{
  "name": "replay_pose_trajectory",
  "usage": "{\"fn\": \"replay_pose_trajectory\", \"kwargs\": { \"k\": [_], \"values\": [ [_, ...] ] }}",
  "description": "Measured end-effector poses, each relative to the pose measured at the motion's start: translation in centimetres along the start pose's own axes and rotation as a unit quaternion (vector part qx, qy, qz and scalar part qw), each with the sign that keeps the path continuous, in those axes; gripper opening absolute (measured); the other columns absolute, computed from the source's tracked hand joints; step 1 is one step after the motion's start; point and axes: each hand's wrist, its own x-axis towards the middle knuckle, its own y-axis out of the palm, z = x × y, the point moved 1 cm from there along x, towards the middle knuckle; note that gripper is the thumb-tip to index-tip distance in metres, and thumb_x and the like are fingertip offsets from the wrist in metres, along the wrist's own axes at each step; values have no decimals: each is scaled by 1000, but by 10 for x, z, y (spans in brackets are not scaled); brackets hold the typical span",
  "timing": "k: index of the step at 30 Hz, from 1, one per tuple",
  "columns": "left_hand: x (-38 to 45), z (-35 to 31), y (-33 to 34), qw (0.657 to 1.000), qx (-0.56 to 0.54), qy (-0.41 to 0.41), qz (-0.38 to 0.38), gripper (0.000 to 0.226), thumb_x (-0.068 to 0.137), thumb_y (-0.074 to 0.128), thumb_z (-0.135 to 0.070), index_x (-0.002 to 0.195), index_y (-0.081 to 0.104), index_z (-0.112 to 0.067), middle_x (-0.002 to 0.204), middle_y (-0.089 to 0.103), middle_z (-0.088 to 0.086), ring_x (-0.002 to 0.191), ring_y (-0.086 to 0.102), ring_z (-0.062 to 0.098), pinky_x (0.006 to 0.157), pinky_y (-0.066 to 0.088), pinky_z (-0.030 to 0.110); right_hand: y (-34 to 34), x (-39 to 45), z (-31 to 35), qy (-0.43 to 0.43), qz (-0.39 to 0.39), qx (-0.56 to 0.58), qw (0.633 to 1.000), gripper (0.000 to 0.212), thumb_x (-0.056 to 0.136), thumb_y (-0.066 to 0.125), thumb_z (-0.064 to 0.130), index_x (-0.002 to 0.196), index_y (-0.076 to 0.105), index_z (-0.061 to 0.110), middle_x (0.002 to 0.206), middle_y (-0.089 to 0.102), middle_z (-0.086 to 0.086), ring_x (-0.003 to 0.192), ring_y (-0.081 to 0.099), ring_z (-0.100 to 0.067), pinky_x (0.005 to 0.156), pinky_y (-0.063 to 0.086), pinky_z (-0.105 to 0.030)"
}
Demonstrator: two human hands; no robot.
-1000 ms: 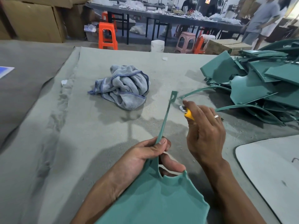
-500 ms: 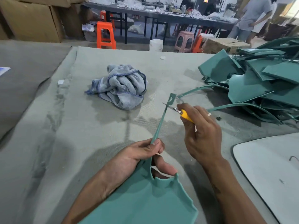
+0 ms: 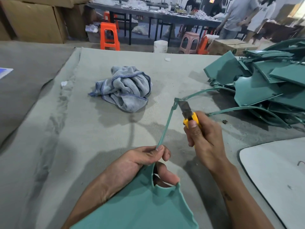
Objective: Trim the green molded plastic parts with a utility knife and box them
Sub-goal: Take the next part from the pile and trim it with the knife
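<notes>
While the left hand [image 3: 145, 161] pinches the thin arm of a green molded part [image 3: 142, 207] between thumb and curled fingers, the broad body of that part lies low in the head view, against the forearm and over the grey felt table [image 3: 49, 146]. Right hand [image 3: 204, 138] grips a yellow utility knife [image 3: 189, 115], fingers wrapped round the handle, thumb along its back. Blade is out, its tip touching the small tab at the arm's far end. Judged step: trimming flash at that tip, mid-cut. Untrimmed or trimmed, cannot tell, but a heap of green parts [image 3: 267, 86] sits at right, well apart from the hands, several thin arms sticking out toward the centre. No box for finished pieces is visible near the worker; a cardboard carton [image 3: 231, 45] stands beyond the table's far edge, use unknown. Boxing therefore looks not yet begun for this piece. Crumpled grey towel [image 3: 123, 90] lies centre, untouched. White panel [image 3: 272, 176] lies at lower right. Much of the task seems left, given the size of the heap.
</notes>
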Motion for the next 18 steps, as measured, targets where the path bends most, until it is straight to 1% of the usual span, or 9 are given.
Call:
{"fn": "replay_pose_trajectory", "kwargs": {
  "k": [1, 2, 6, 8, 10, 12, 15, 17, 18],
  "values": [
    [0, 1, 0, 1000, -2, -6, 2, 12, 83, 63, -22, 82, 62, -10, 66, 71, 20, 64, 69, 34, 72, 52, 40, 0, 0, -1, -2, 5, 4, 1000, 43, 110, 44, 53, 87, 52, 18, 63, 48, 4, 48, 47, -32, 43, 39, -52],
    [0, 2, 0, 1000, -2, -10, 2, 15, 83, 63, -25, 82, 62, -10, 66, 71, 21, 64, 69, 34, 72, 53, 39, -1, 0, -1, -4, 8, 10, 1000, 42, 109, 45, 52, 86, 52, 18, 63, 47, 3, 48, 47, -33, 43, 39, -53],
    [1, 3, 3, 1000, -5, -18, 4, 20, 81, 65, -27, 86, 60, -9, 66, 71, 20, 64, 68, 33, 73, 51, 40, -6, 1, -2, -14, 11, 14, 1000, 42, 109, 47, 52, 85, 53, 18, 63, 45, -2, 48, 45, -34, 43, 38, -51],
    [0, 3, 4, 1000, -4, -25, 4, 19, 82, 63, -26, 86, 58, -8, 65, 70, 19, 63, 67, 32, 74, 49, 40, -5, 1, -2, -14, -2, -10, 1000, 40, 109, 46, 52, 85, 53, 21, 62, 46, 0, 48, 47, -32, 43, 38, -51],
    [0, 3, 5, 1000, 2, -28, 7, 16, 84, 61, -24, 85, 57, -9, 64, 70, 18, 60, 67, 31, 71, 49, 40, -6, 1, -3, -2, -38, -32, 999, 39, 110, 45, 52, 87, 53, 22, 61, 47, 1, 48, 47, -32, 43, 39, -51],
    [0, 2, 6, 1000, 8, -28, 10, 8, 86, 64, -12, 85, 57, -9, 62, 70, 17, 57, 68, 30, 70, 51, 39, -10, 1, -4, -6, -63, -17, 998, 37, 110, 46, 50, 89, 55, 20, 62, 47, -2, 49, 46, -34, 43, 38, -52],
    [1, 3, 5, 1000, 7, -21, 12, 10, 86, 65, -12, 84, 56, -8, 62, 69, 18, 56, 67, 29, 75, 49, 40, -14, 2, 0, -38, -30, 6, 999, 30, 110, 49, 46, 88, 56, 26, 63, 46, -2, 49, 46, -32, 44, 37, -50],
    [1, 4, 4, 1000, 1, -15, 9, 13, 84, 61, -20, 80, 58, -8, 61, 68, 19, 55, 64, 28, 77, 45, 42, -9, 2, 1, -28, -13, -7, 999, 31, 109, 48, 48, 87, 55, 28, 62, 47, 0, 48, 47, -31, 44, 38, -51],
    [1, 4, 3, 1000, -1, -12, 9, 14, 83, 60, -20, 78, 58, -7, 61, 67, 20, 54, 64, 28, 77, 44, 43, -6, 2, 1, -14, -17, -20, 1000, 32, 109, 48, 49, 87, 55, 27, 61, 48, 1, 48, 48, -30, 45, 39, -51]
  ]
}}
